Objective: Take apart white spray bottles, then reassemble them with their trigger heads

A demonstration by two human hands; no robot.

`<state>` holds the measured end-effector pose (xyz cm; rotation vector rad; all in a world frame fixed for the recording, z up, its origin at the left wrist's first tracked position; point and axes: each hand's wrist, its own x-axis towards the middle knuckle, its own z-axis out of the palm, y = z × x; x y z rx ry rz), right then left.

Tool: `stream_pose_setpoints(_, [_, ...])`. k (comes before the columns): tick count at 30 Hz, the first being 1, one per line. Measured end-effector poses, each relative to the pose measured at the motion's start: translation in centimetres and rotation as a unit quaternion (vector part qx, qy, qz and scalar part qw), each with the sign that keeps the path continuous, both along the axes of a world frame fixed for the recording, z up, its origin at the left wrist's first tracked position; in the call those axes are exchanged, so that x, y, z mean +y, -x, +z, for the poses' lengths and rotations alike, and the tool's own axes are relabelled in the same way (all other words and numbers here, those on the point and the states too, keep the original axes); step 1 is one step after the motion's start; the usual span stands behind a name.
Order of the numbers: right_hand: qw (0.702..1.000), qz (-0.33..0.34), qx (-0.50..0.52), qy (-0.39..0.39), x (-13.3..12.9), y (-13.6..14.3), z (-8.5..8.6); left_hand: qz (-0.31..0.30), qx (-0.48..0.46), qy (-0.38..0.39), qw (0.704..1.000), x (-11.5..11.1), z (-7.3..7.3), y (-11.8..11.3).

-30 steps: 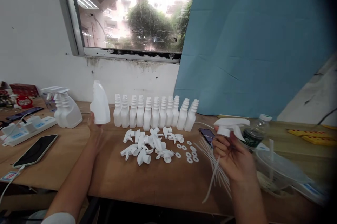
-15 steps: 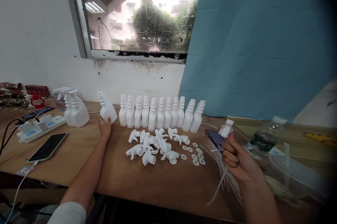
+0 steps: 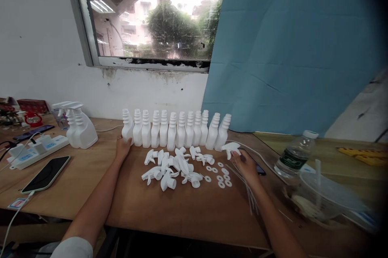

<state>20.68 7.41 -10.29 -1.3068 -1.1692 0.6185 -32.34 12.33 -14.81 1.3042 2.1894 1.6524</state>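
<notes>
My left hand (image 3: pixel 123 149) is closed around the lower part of a white spray bottle (image 3: pixel 127 127), which stands nearly upright at the left end of a row of similar white bottles (image 3: pixel 171 133). Between the thumb and fingers of my right hand (image 3: pixel 245 166) is a white trigger sprayer head (image 3: pixel 230 147), just in front of the row's right end. Several loose sprayer heads (image 3: pixel 182 163) lie piled between my arms. Flat white ring washers (image 3: pixel 224 171) are scattered to the left of my right hand, and thin white tubes (image 3: pixel 250 197) lie partly under my right forearm.
Two bottles with sprayer heads fitted (image 3: pixel 83 129) stand at the left, near a power strip (image 3: pixel 42 153) and a phone (image 3: pixel 47 174) on a cable. To the right are a water bottle (image 3: pixel 295 155), a lidded plastic bowl (image 3: pixel 325 193) and another phone (image 3: pixel 258 168).
My left hand has moved the bottle right, from tilted and apart to nearly upright against the row. My right hand has moved left and lower with the sprayer head, which has turned sideways.
</notes>
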Motion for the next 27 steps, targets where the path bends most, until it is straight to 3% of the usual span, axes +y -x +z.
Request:
stream_pose_setpoints(4, [0.995, -0.054, -0.074, -0.039, -0.1, -0.7, 0.2, -0.032, -0.007, -0.018, 0.999, -0.4, 0.4, -0.8])
stream_pose_setpoints(8, [0.989, -0.065, -0.113, -0.068, -0.8, -0.6, 0.7, -0.044, -0.025, -0.052, 0.997, -0.9, 1.0, -1.7])
stream_pose_setpoints(14, [0.985, -0.036, -0.131, -0.104, -3.9, 1.5, 1.7, -0.012, -0.054, -0.135, 0.989, -2.5, 3.1, -3.0])
stream_pose_setpoints(17, [0.985, 0.014, -0.13, -0.115, -5.8, 3.7, 2.3, -0.029, -0.066, -0.178, 0.981, -3.7, 4.7, -5.2])
stream_pose_setpoints(19, [0.982, 0.048, -0.143, -0.118, -6.7, 5.4, 2.4, -0.096, -0.076, -0.184, 0.975, -4.5, 5.7, -8.1])
stream_pose_setpoints(22, [0.973, 0.096, -0.174, -0.12, -6.9, 7.8, 2.0, -0.274, -0.098, -0.147, 0.945, -5.9, 6.6, -14.1])
stream_pose_setpoints(25, [0.962, 0.125, -0.205, -0.133, -6.6, 9.6, 1.2, -0.458, -0.135, -0.077, 0.875, -7.5, 6.5, -20.0])
stream_pose_setpoints(27, [0.958, 0.131, -0.211, -0.143, -6.6, 10.2, 0.9, -0.535, -0.171, -0.039, 0.826, -8.4, 6.2, -22.7])
